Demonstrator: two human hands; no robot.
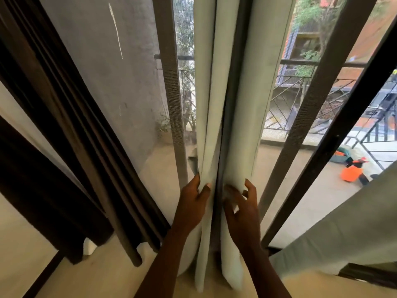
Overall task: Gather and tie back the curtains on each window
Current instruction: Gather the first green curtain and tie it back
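Observation:
A pale green curtain (223, 87) hangs in long folds down the middle of the window, reaching the floor. My left hand (192, 201) grips the left fold at about waist height, thumb pinching the cloth. My right hand (241, 203) grips the right fold beside it, fingers curled round the fabric's edge. The two hands are close together with a dark gap between the folds. A dark brown curtain (71, 130) hangs gathered at the left. Another pale curtain panel (335, 231) slants across the lower right. No tie-back is visible.
Dark sliding frames (318, 117) and a mesh screen frame (171, 87) stand behind the curtain. Beyond lies a balcony with a metal railing (300, 87), a potted plant (164, 127) and an orange toy (352, 171). The beige floor (103, 274) lies below.

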